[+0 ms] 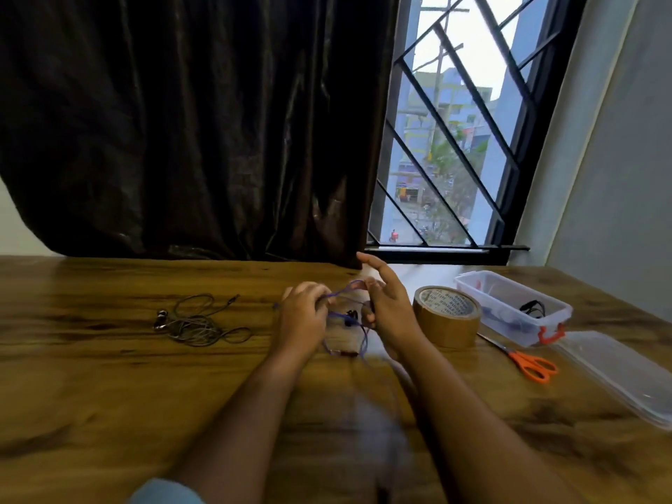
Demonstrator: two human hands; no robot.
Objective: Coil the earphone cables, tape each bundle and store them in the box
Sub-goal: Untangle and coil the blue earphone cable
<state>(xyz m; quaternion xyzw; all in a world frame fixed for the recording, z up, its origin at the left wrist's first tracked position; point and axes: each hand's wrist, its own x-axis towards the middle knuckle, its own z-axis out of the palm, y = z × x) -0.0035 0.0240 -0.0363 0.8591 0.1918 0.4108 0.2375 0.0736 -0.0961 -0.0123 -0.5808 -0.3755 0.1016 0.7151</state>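
Head view: coiling step. Left hand (304, 312) pinches thin purple earphone cable (342, 291) mid-tabletop; right hand (391, 309), fingers spread, loops it. Brown tape roll (447, 318) probably next.

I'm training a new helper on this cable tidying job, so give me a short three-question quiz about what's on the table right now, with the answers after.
1. True or false: the tape roll stands between the right hand and the box.
2. Where do the scissors lie? A in the box; B on the table, near the box and its lid; C on the floor.
3. Fill in: the cable that the left hand grips is ____.
Key: 1 true; 2 B; 3 purple.
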